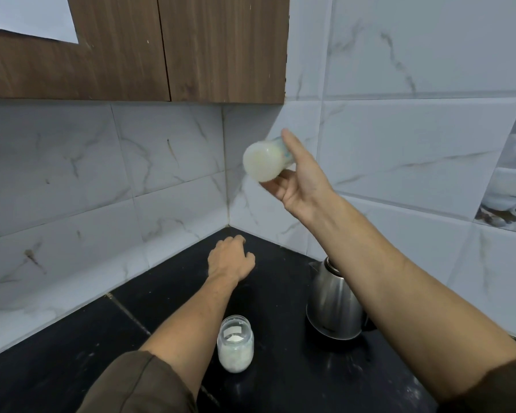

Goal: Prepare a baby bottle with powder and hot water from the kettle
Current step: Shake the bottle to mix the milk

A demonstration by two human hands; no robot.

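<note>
The right grip point(298, 180) holds the baby bottle point(264, 160) up in the air above the back corner of the desk point(280, 368). Its fingers wrap round the body and the thumb lies along the top. The bottle is tipped on its side with its base toward the camera, and the inside looks milky. Its teat end is hidden behind the hand, so whether it is capped cannot be seen.

The left grip point(230, 260) rests near the back corner of the desk with its fingers curled under. Whether it covers anything cannot be told.

The powder jar point(235, 344) stands near the front edge, and the kettle point(332, 305) stands toward the right edge, well apart from the jar.

Powder and water seem to be in already, so this is probably the mixing step. The next move calls for a firm hold and a sealed top, then setting the bottle upright on the desk away from the kettle.
</note>
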